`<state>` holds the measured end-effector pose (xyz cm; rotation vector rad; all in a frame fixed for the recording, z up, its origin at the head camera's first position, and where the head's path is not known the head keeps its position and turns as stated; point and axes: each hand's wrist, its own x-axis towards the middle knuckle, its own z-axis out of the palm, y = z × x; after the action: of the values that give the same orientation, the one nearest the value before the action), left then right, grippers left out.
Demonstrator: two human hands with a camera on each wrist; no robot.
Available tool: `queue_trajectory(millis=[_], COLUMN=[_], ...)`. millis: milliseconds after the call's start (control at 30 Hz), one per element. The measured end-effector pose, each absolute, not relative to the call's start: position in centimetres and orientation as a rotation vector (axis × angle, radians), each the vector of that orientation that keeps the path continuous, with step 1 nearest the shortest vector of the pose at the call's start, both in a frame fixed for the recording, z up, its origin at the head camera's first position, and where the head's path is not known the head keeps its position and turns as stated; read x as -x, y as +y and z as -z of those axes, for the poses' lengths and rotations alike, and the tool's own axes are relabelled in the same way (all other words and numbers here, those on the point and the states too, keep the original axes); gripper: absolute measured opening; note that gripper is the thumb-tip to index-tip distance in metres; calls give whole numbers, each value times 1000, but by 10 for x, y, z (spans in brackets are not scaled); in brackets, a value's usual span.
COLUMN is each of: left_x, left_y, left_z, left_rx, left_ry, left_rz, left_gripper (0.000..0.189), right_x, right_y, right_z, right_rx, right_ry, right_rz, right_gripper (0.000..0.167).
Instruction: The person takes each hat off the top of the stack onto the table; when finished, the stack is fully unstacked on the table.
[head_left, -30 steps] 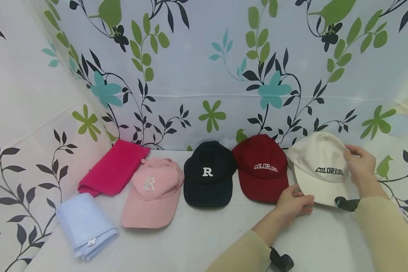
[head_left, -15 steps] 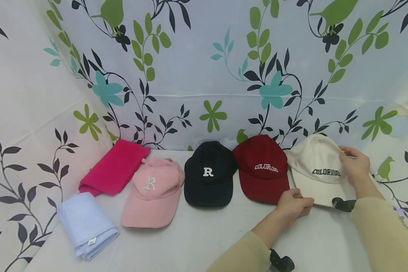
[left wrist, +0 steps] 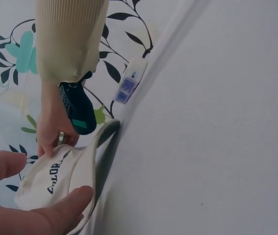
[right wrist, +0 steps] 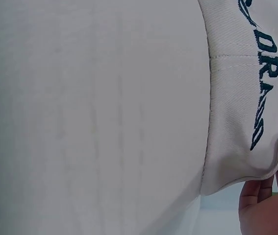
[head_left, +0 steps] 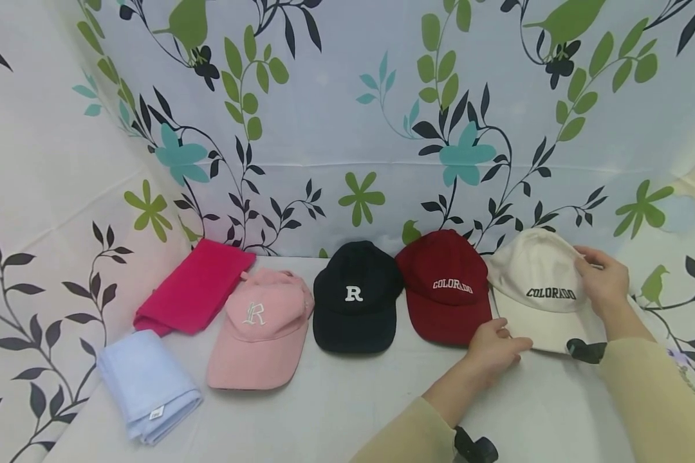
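A white baseball cap (head_left: 541,276) with dark "COLORADO" lettering rests at the right end of a row of caps, brim towards me. My right hand (head_left: 605,283) pinches the right edge of its crown; in the right wrist view the thumb lies in front and the fingers (right wrist: 250,196) behind. My left hand (head_left: 492,350) is at the left front corner of the brim, fingers spread apart, with one fingertip (left wrist: 84,195) against the brim in the left wrist view. Close on the left stands a dark red "COLORADO" cap (head_left: 448,289), its brim right behind my left hand.
Further left in the row are a black cap (head_left: 356,302) with a white R and a pink cap (head_left: 260,334). A folded bright pink cloth (head_left: 197,286) and a folded light blue cloth (head_left: 147,386) lie at the left. A leaf-patterned curtain (head_left: 324,128) hangs behind the white table (head_left: 324,418).
The white cap has shifted a little left towards the red cap, with my right hand moving along on its edge. My left hand has slid slightly left.
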<state>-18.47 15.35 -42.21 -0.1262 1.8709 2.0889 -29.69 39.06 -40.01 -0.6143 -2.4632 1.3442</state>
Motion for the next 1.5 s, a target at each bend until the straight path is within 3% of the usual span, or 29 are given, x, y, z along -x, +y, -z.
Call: queue_trajectory(millis=[633, 1267, 1500], left_x=[191, 187, 184], left_y=[141, 104, 77], left_z=[432, 427, 419], left_rx=[-41, -114, -224], left_ry=[1524, 1549, 1564], left_rz=[-2389, -2373, -2355], left_gripper=[48, 44, 47], right_x=[279, 237, 223], right_y=[383, 368, 366], right_z=[386, 389, 398], right_rx=[509, -195, -352], right_ry=[-2271, -2603, -2685], right_rz=[-1412, -923, -789], right_gripper=[44, 59, 76])
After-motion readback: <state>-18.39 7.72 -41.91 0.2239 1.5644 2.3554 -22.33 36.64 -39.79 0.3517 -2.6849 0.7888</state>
